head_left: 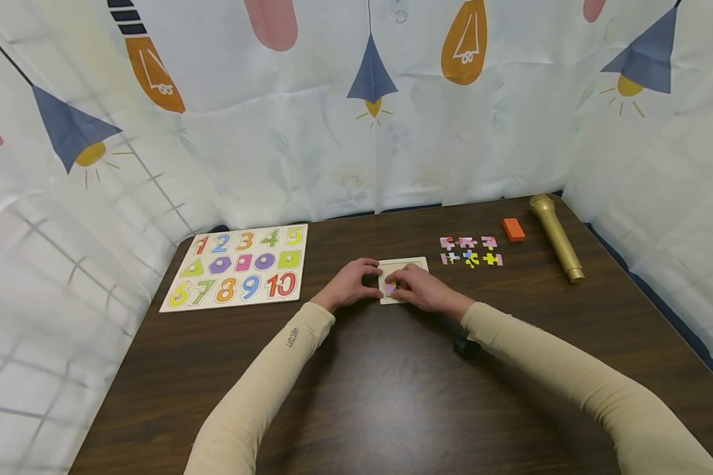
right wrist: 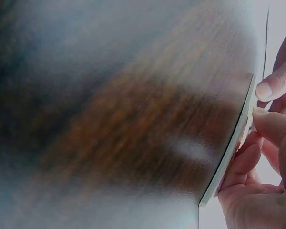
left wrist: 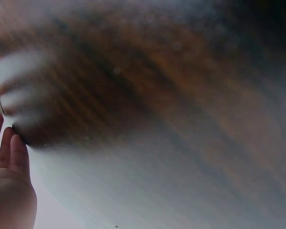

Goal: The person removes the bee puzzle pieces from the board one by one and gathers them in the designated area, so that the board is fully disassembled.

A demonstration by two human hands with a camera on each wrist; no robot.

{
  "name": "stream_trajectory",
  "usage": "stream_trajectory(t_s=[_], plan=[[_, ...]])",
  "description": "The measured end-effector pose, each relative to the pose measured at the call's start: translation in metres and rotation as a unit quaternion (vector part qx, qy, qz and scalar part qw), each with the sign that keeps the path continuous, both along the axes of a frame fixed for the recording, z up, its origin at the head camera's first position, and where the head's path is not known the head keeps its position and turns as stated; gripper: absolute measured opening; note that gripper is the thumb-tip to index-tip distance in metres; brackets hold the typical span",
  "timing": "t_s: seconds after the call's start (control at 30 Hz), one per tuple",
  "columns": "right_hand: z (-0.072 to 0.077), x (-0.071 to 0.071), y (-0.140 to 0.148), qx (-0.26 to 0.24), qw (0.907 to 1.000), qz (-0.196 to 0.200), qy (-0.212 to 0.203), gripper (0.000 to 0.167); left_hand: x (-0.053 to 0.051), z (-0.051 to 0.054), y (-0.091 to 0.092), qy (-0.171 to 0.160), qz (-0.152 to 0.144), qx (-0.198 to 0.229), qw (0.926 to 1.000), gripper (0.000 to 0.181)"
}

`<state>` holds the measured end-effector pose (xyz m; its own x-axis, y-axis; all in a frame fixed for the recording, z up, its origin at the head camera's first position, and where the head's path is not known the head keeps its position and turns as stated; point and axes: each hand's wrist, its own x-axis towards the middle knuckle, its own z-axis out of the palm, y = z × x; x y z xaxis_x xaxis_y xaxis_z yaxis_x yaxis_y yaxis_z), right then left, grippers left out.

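A small pale wooden puzzle tray [head_left: 420, 262] lies on the dark table, partly covered by both hands. Along its left edge the left hand [head_left: 353, 282] rests with fingertips and thumb spread apart, touching the rim. The right hand [head_left: 418, 288] reaches over the tray and pinches a pink and yellow jigsaw piece [head_left: 390, 288] at the tray's lower left. Only the tray's side [right wrist: 227, 155] shows in the right wrist view, with fingers of both hands close together. Several loose jigsaw pieces [head_left: 470, 257] lie in two rows right of the tray.
On the left lies a number and shape board [head_left: 234, 245]. An orange block [head_left: 513, 229] and a gold microphone-shaped object [head_left: 555, 237] are at the back right. A small black object [head_left: 466, 347] shows beside the right sleeve. A patterned curtain [head_left: 333, 152] hangs behind the table.
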<state>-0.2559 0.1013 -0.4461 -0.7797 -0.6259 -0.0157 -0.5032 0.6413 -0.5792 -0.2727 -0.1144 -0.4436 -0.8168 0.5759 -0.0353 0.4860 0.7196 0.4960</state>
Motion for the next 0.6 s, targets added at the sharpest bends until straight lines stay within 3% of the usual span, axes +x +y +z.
stream_trajectory(t_s=[0.3, 0.6], plan=[[-0.0017, -0.0003, 0.0018, -0.010, 0.9999, -0.002, -0.005, 0.032, -0.0004, 0.0010, 0.0011, -0.003, 0.001, -0.004, 1.0000, 0.049], [-0.0003, -0.0006, 0.0101, -0.083, 0.9940, -0.031, -0.064, 0.035, -0.0008, 0.0022, 0.0018, -0.007, 0.005, -0.018, 0.9998, 0.049]])
